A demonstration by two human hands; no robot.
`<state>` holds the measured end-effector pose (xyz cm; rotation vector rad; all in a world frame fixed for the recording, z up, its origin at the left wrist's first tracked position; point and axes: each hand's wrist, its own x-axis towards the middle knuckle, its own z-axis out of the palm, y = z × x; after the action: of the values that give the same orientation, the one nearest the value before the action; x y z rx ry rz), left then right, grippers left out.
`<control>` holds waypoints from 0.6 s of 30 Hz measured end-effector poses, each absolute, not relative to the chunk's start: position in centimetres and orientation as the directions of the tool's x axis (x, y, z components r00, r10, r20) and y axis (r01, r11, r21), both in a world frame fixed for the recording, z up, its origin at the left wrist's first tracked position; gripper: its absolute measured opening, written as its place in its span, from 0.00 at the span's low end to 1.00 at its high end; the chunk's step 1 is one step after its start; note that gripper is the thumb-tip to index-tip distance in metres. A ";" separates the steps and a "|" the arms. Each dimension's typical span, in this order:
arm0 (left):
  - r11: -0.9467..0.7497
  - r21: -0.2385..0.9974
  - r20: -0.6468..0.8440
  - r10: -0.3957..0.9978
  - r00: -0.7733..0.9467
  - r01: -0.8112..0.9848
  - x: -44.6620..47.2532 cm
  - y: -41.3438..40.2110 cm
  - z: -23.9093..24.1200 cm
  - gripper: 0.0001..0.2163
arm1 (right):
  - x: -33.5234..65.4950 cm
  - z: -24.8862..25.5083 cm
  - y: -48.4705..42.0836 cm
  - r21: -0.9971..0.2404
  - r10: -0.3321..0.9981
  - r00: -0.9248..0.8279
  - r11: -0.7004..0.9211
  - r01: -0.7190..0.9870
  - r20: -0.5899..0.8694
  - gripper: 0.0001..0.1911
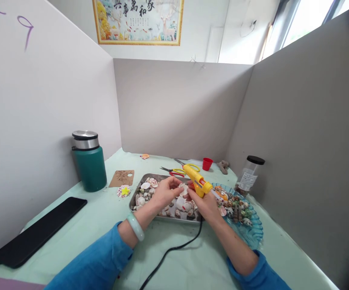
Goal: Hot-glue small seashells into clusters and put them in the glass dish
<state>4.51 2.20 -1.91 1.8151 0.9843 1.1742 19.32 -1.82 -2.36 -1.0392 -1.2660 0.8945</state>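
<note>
My left hand (168, 191) has its fingers closed on the edge of a pale, flat seashell (184, 190). In my right hand (206, 205) is a yellow hot glue gun (197, 178), tilted, its black cord (174, 248) running down to the front edge. The fingertips of that hand also come close to the shell; whether they touch it I cannot tell. Both hands are above a metal tray (131, 204) of white and brown seashells. At the right, a blue scalloped plate (254, 231) bears many small shells, partly hidden behind my right hand.
A green bottle (90, 167) and a long black slab (38, 231) stand left. Near them lie a brown card (121, 178) and a flower-shaped shell piece (123, 191). Behind the tray are scissors (178, 172), a red cup (207, 164) and a black-lidded jar (249, 175). Grey panels (180, 108) enclose the table.
</note>
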 end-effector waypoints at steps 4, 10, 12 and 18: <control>-0.461 0.848 0.407 0.882 0.237 0.262 4.4 2.0 -1.6 0.08 | 19.6 -2.6 -1.8 -0.942 0.940 0.073 0.330 0.061 0.334 0.21; -0.511 0.742 0.421 0.859 0.292 0.434 4.4 0.9 -1.3 0.08 | 20.3 -3.6 -1.0 -0.915 0.906 0.133 0.394 0.088 0.403 0.22; -0.480 0.778 0.379 0.873 0.306 0.404 4.6 0.8 -1.4 0.09 | 20.3 -3.7 -0.8 -0.908 0.900 0.124 0.411 0.082 0.419 0.22; -0.253 0.962 0.199 0.910 0.365 0.106 5.3 0.6 -1.5 0.11 | 19.9 -3.2 -1.0 -0.903 0.892 0.140 0.421 0.085 0.429 0.21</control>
<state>5.29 0.65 -1.51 1.6390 0.9213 1.0202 19.95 -1.05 -3.21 -0.9853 -1.3093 0.7468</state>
